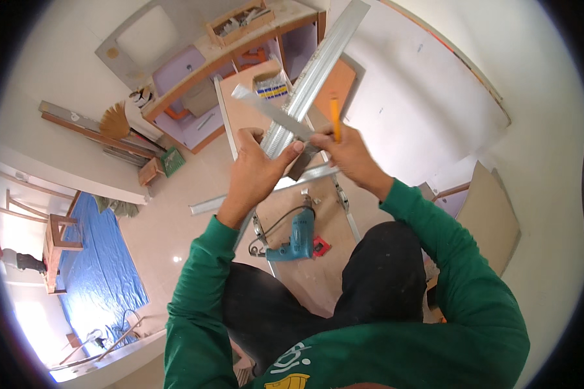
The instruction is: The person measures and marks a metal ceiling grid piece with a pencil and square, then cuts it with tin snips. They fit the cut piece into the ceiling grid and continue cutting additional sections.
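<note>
Green-sleeved (201, 275), grips metal channel (315, 78) in half-curled left fingers (250, 137), pinches orange pencil (335, 117) in closed right fingers (322, 139) touching the square (272, 115).

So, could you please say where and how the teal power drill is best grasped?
The teal power drill is probably best taken by its handle, from above and the left: it lies on its side, chuck pointing away from the person, handle jutting left.

The person wears a green long-sleeved top (396, 353), its sleeves (464, 253) ending in plain green cuffs (396, 198). White lettering (292, 358) and a yellow print (291, 382) mark its front, left of centre. The trousers (383, 275) are nearly black; left hand (256, 172) and right hand (353, 157) are bare.
</note>
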`<state>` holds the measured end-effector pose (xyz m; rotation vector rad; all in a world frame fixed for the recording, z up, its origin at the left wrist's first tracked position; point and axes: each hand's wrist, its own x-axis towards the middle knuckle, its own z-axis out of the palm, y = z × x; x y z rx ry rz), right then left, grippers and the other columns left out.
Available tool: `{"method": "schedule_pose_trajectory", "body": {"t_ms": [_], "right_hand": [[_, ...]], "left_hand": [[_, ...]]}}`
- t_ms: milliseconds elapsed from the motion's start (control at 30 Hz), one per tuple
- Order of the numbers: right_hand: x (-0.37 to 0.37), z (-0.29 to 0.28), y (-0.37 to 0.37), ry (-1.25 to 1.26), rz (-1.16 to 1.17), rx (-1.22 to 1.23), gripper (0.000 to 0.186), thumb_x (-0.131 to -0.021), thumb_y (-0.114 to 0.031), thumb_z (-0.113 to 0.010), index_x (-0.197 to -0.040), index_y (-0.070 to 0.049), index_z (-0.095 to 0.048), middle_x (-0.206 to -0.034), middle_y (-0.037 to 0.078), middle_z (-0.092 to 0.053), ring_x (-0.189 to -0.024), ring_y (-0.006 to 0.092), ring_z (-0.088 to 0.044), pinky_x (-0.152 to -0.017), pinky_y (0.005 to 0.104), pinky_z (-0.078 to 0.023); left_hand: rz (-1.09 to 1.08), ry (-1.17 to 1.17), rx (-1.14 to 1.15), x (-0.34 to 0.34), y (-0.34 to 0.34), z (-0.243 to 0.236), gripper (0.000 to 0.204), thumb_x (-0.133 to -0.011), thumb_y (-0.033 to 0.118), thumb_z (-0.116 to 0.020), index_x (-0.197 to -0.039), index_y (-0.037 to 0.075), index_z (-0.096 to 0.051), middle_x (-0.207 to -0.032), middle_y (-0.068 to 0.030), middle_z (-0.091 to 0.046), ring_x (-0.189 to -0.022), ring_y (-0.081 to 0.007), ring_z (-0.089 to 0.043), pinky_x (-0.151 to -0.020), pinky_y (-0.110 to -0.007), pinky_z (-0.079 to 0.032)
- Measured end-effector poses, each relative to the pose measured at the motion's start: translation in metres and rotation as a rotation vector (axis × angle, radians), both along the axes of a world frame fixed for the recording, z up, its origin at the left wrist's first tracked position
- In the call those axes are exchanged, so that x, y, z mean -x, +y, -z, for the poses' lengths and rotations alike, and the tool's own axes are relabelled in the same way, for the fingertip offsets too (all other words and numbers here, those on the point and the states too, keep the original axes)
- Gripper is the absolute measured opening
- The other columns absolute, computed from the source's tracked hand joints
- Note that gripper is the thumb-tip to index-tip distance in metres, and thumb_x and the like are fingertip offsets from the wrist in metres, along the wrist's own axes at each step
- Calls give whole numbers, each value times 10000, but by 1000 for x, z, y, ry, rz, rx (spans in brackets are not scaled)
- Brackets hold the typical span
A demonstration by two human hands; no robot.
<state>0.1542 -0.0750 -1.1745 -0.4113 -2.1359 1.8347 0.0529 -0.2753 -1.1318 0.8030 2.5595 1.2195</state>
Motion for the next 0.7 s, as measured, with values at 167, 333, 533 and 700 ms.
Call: {"method": "schedule_pose_trajectory", "body": {"t_ms": [167, 333, 533, 700], "right_hand": [[38, -28, -29, 88, -61, -15, 215, -1026, -156, -722, -1011, 59, -728, -881, 82, -743, -831, 146, -698, -755, 328, -559], [38, -57, -44, 94, -43, -103, 205, -1032, -155, -720, -994, 47, -714, -845, 88, -713, -769, 165, -666, -716, 333, -537], [32, -57, -49, 130, 4, -38, 207, -1044, -152, -700, -980, 44, -712, -840, 80, -705, -759, 145, -641, -702, 333, -526], [21, -66, -52, 68, -20, 29, 210, -1048, -150, -700, -988, 51, -712, -853, 87, -713, -774, 139, -646, -708, 324, -529]], "left_hand": [[25, -107, -102, 7, -10, -22, 1039, -755, 529, -979, -1321, -117, -396, -1253, -349, -624, -1202, -445, -673, -1022, -496, -538], [25, 250, -110, 8, -22, -21, 1005, -700, 434, -1018, -1300, -77, -394, -1245, -320, -609, -1195, -442, -667, -1007, -490, -542], [55, 489, -148, 2, -21, -18, 870, -768, 340, -943, -1328, -71, -419, -1158, -305, -607, -948, -481, -715, -786, -518, -599], [104, 492, -85, 2, -25, -22, 856, -779, 365, -920, -1394, 10, -443, -1178, -249, -584, -929, -459, -721, -760, -521, -604]]}}
